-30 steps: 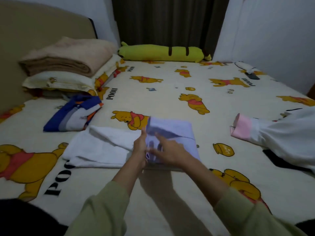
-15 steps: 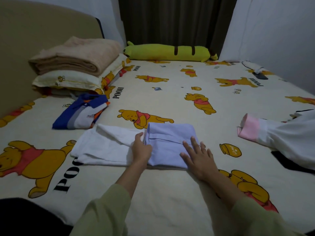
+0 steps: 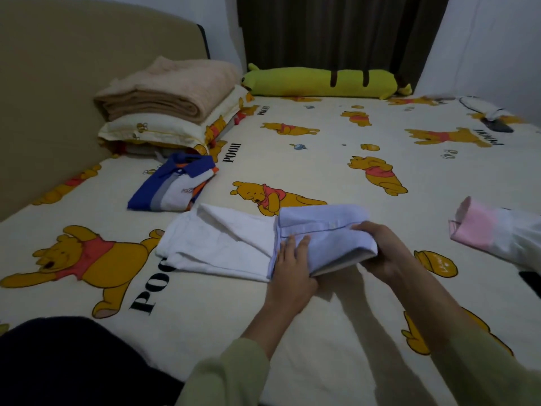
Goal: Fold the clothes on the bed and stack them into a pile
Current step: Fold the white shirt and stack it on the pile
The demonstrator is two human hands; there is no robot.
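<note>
Near the bed's (image 3: 322,317) front edge, I see the folded lilac shirt (image 3: 319,232) overlapping the white garment (image 3: 222,244), my right hand (image 3: 380,250) grasping its lifted right end, my left hand (image 3: 289,268) flat on its near-left corner, the striped polo (image 3: 172,186) far-left.

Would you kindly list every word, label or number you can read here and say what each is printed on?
"POOH": bedsheet, black print near the pillow, turned sideways.
"POOH": bedsheet, far right, seen upside down.
"POO": bedsheet by the white garment, which hides the rest.
Polo shirt: small chest emblem, too blurred to read.
Honey pot print: marks too small to read.
</note>
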